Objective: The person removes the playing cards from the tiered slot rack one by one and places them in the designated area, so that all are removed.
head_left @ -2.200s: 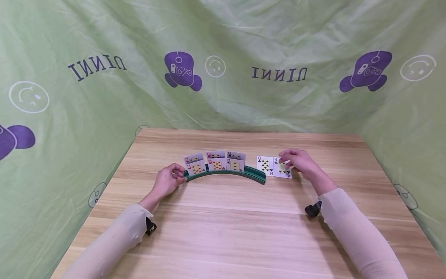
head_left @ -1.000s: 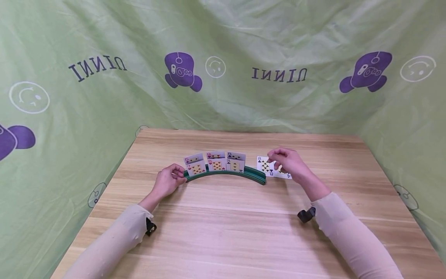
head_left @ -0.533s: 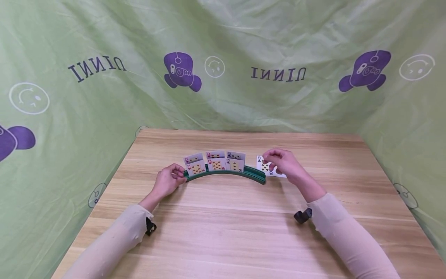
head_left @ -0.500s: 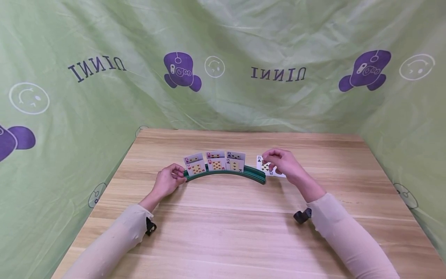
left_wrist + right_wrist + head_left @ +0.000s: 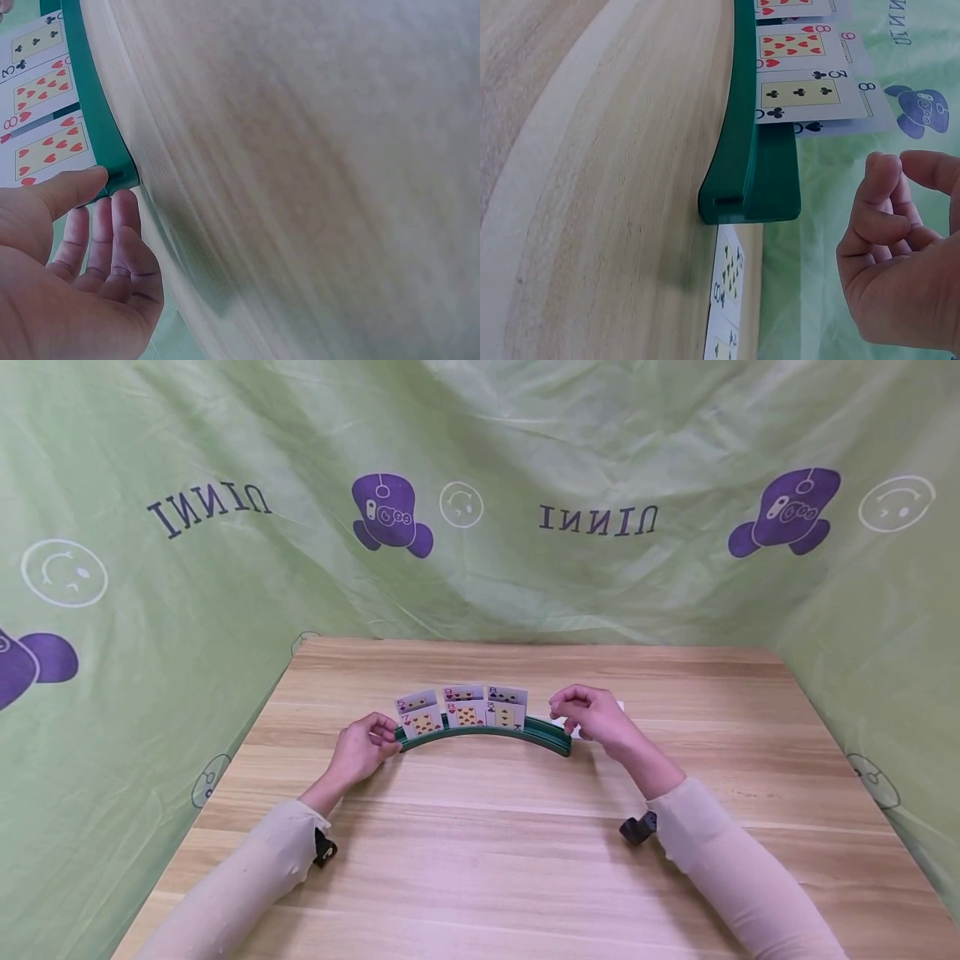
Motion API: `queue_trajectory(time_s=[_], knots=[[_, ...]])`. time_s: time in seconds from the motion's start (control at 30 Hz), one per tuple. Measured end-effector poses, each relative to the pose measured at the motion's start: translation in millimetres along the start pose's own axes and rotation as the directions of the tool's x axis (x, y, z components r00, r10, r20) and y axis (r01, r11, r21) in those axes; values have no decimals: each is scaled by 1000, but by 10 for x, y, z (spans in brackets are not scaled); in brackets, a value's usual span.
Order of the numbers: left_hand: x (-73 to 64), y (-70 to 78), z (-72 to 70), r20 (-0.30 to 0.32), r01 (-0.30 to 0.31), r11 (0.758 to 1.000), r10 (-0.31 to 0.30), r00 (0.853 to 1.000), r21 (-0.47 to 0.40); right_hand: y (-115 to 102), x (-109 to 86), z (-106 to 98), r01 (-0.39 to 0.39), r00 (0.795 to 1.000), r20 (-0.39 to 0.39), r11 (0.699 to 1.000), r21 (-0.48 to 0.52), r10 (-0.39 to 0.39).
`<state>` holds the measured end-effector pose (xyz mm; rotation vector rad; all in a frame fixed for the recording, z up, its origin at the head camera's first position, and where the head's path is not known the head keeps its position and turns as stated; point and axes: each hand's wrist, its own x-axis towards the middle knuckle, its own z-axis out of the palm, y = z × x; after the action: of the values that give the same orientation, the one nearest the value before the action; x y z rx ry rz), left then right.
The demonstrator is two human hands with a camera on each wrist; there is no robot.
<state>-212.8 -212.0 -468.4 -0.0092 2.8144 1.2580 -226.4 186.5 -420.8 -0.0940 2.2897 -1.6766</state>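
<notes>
My left hand (image 5: 360, 749) holds the left end of a curved green card holder (image 5: 487, 731), thumb on its front and fingers curled behind. Upright in the holder stand the seven of hearts (image 5: 49, 152), eight of hearts (image 5: 791, 46) and three of clubs (image 5: 810, 95), each with another playing card behind. My right hand (image 5: 592, 718) hovers by the holder's right end. Its fingers are loosely bent, thumb apart from the index fingertip, nothing between them. Beneath it lie an eight of clubs (image 5: 727, 270) and a four (image 5: 722, 337), mostly hidden in the head view.
The wooden table (image 5: 480, 860) carries the holder and cards. A green cloth (image 5: 495, 585) with purple figures hangs behind and along both sides. A black wrist camera (image 5: 637, 828) sits under the right sleeve, another black camera (image 5: 324, 847) at the left sleeve.
My right hand has moved left, from over the four across the eight to the holder's right end. The left hand and the cards have stayed in place.
</notes>
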Motion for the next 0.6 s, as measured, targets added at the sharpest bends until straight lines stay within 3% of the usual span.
queue_trajectory(time_s=[0.6], knots=[[-12, 4, 4, -1, 2, 1000, -2, 1000, -1, -37, 41, 177, 25, 1000, -6, 1000, -2, -25]])
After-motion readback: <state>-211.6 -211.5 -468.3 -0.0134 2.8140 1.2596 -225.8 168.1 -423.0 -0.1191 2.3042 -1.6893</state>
